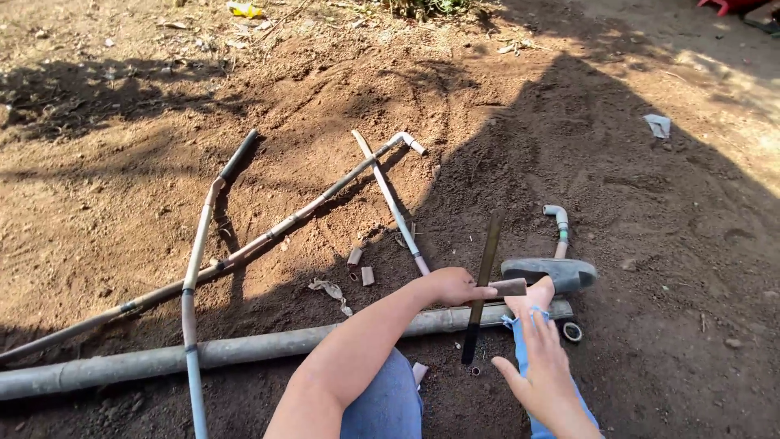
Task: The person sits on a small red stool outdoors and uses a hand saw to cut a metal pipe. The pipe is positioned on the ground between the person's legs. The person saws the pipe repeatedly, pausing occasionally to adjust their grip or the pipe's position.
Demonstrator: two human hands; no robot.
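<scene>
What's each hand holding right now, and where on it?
Left hand grips the dark saw blade near its middle; right hand is open, holding nothing.

Bare forearms, no sleeves; left hand [455, 286] and right hand [543, 375] ungloved. Faded blue denim on the legs. Grey slip-on shoe [551, 273] on one foot.

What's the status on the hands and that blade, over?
Left hand gripping the long flat blade mid-length. Right hand open, fingers spread, holding nothing. Blade crosses the grey pipe; foot in a sandal beside it.
</scene>
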